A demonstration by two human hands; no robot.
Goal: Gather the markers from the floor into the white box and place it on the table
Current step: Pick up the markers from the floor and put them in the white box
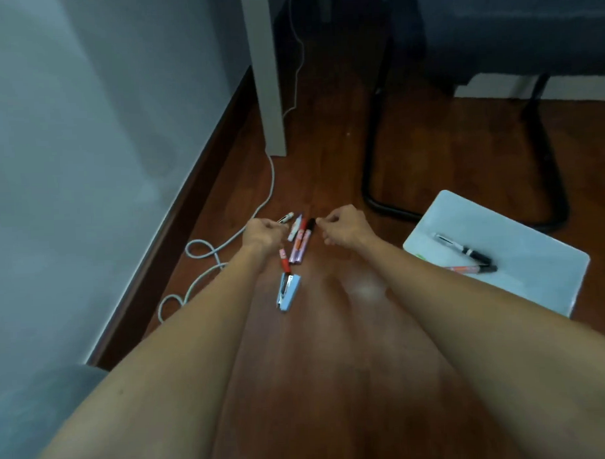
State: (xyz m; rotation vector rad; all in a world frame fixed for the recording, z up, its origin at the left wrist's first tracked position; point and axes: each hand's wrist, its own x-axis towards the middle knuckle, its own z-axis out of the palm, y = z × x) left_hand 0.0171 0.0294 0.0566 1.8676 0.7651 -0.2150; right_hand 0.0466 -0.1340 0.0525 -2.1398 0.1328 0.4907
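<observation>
- both hands reach down over a small cluster of slim red, pink and black markers (300, 241) lying on the dark red-brown wooden floor (333, 365).
- left hand (261, 232) has fingers curled at the cluster's left edge, near a pale marker (285, 218); contact unclear, cannot tell if it grips anything.
- right hand (345, 227) is curled beside the black cap of one marker; grip hidden, cannot tell.
- shallow white rectangular box (522, 290) sits on the floor to the right, well apart from the cluster, already holding a black-and-white marker (463, 249) and a pink one (472, 268).
- judgement: task is partly done; best to pinch each marker mid-barrel, lift clear, then carry it across to the box.
- light-blue stapler (288, 291) lies just below the cluster, touching or nearly touching a red marker; it should be left out.
- looped white cable (206, 253) runs close on the left and could snag a finger.
- white table leg (266, 76) and black tubular chair frame (377, 158) stand beyond.
</observation>
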